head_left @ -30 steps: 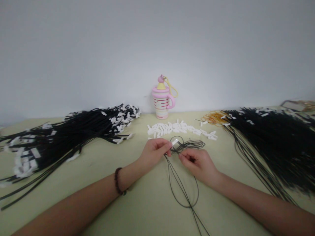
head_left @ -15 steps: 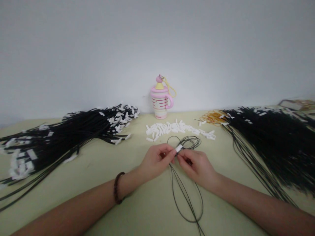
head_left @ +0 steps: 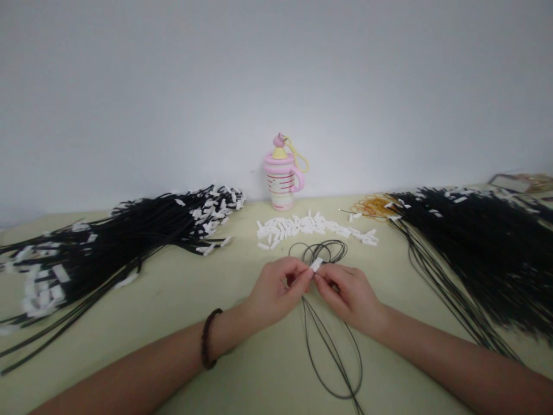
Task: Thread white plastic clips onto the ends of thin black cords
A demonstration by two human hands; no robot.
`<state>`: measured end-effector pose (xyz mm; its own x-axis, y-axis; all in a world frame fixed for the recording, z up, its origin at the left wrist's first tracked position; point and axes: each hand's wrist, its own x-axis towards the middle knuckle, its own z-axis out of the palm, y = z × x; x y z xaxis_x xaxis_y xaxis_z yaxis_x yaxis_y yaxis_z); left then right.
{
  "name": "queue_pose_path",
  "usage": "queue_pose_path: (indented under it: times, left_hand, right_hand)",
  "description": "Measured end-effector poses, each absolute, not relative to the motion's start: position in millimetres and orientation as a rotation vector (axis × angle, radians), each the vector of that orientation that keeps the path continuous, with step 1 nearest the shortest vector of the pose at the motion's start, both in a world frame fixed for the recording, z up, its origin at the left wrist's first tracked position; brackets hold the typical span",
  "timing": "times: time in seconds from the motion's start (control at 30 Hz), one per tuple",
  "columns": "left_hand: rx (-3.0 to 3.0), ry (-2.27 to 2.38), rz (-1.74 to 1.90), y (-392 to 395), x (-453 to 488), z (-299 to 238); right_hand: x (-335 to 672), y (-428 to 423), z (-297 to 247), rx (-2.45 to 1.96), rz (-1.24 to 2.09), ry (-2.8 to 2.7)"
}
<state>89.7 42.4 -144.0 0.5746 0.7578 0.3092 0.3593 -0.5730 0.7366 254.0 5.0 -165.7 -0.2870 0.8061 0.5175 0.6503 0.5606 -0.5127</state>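
Note:
My left hand (head_left: 279, 290), with a dark beaded bracelet (head_left: 206, 340) at the wrist, is closed in a pinch on a small white plastic piece (head_left: 317, 264). Close against it, my right hand (head_left: 351, 293) pinches the thin black cord (head_left: 359, 360) just beside the white piece; the fingertips hide the exact grip. Part of the cord lies coiled in loops beyond the fingers, and a longer loop hangs down between my forearms toward the near edge. A scattered row of loose white pieces (head_left: 298, 226) lies just past the coil.
Bundles of black cords with white ends (head_left: 142, 227) lie at the left, and a large heap of black cords (head_left: 484, 253) at the right. An orange thread tangle (head_left: 374, 206) is near that heap. A pink-and-white cup (head_left: 280, 180) stands against the wall (head_left: 276, 69).
Both hands stay together, with the left shifted slightly right. The white piece has moved a little right and tilted. The coil behind has shifted left, and the lower loop slightly right.

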Motion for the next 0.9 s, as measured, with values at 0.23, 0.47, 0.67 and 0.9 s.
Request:
queue_pose_path:
  times: [0.23, 0.47, 0.67, 0.9]
  left_hand:
    - [2.044, 0.861, 0.859, 47, 92, -146]
    - [1.730, 0.828, 1.122, 73, 75, -109]
    - [1.925, 0.398, 0.522, 61, 47, -67]
    - [2.543, 0.258, 0.203, 38, 69, -89]
  right_hand:
    - [253, 8, -163, -1.151, 0.339, -1.973]
    - [258, 24, -166, -1.160, 0.637, -1.671]
    - [271, 36, -164, -1.087, 1.420, -1.407]
    - [286, 42, -154, -0.855, 1.642, -1.237]
